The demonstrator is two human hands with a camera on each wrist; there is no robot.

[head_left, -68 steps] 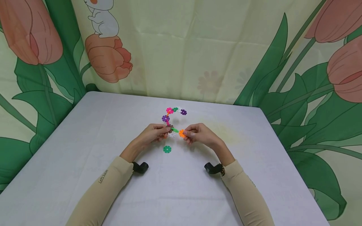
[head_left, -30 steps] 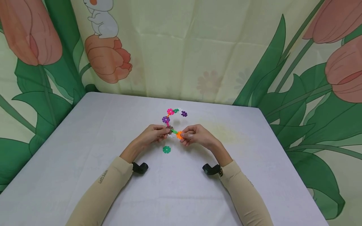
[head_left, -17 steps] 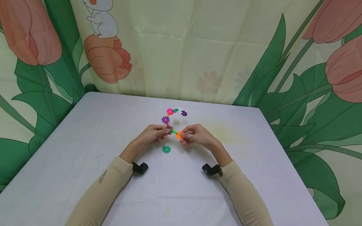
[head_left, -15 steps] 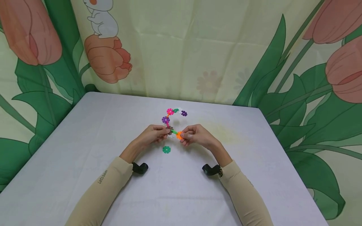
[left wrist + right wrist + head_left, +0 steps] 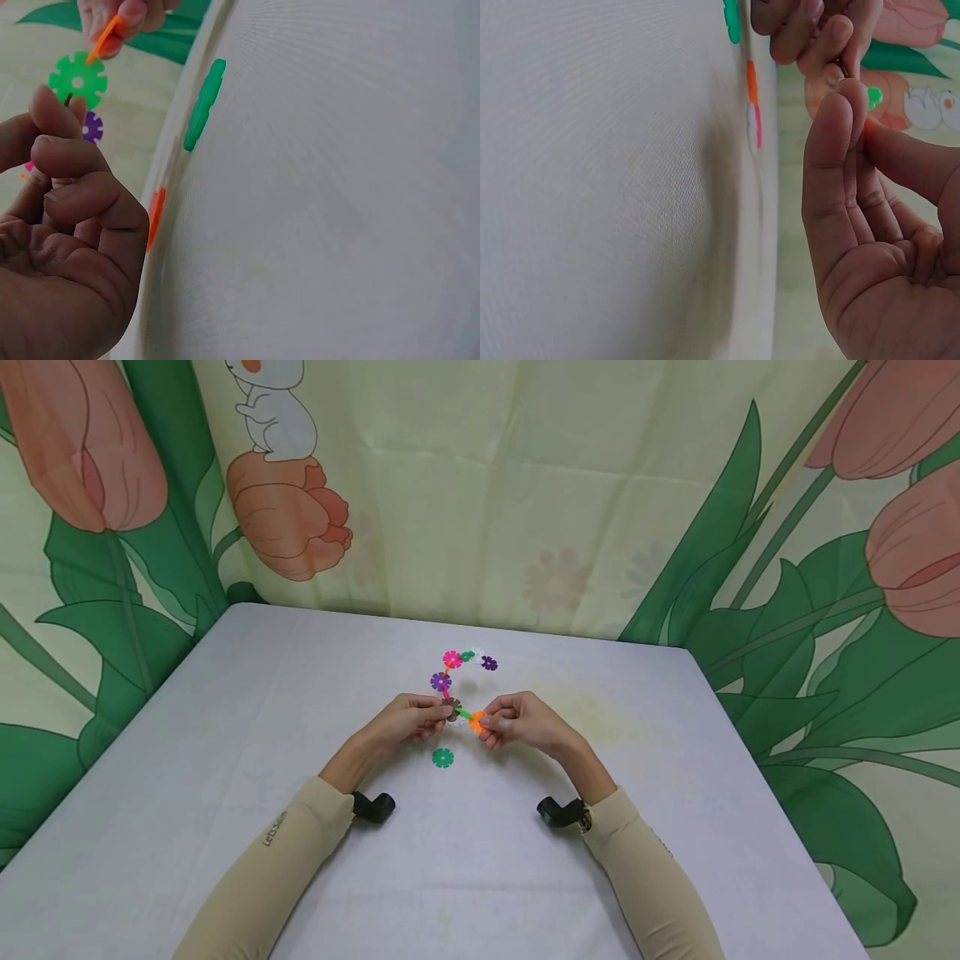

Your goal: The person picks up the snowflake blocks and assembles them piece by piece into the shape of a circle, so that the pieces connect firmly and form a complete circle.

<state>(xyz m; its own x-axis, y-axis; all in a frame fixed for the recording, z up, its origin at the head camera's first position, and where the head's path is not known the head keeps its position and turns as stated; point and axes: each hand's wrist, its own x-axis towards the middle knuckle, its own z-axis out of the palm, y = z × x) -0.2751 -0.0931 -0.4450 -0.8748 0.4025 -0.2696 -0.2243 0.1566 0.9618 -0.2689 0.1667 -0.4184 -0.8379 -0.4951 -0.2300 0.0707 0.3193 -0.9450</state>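
Observation:
A curved chain of notched plastic snowflake discs is held up over the table between both hands. My left hand [image 5: 412, 717] pinches the brown disc [image 5: 453, 707] near the chain's lower end. Beyond it a light green disc [image 5: 78, 81] stands edge-on in the head view. My right hand [image 5: 525, 721] pinches an orange disc [image 5: 477, 722] between thumb and fingers, its edge meeting the light green one; how deep the slots sit cannot be seen. Farther along come a purple disc [image 5: 441, 682], a pink disc [image 5: 452, 659] and a dark purple disc [image 5: 489, 663] at the far end.
A loose green disc [image 5: 443, 758] lies on the white-covered table [image 5: 450, 877], nearer than the hands. Behind the hands lies a white disc [image 5: 459, 722], partly hidden. In the wrist views an orange disc [image 5: 156, 219] also lies on the table. A tulip-print curtain [image 5: 480, 502] hangs behind.
Since the earliest frame, my right hand has moved slightly left and nearer, bringing the orange disc against the light green one. During the last half second both hands hold nearly still.

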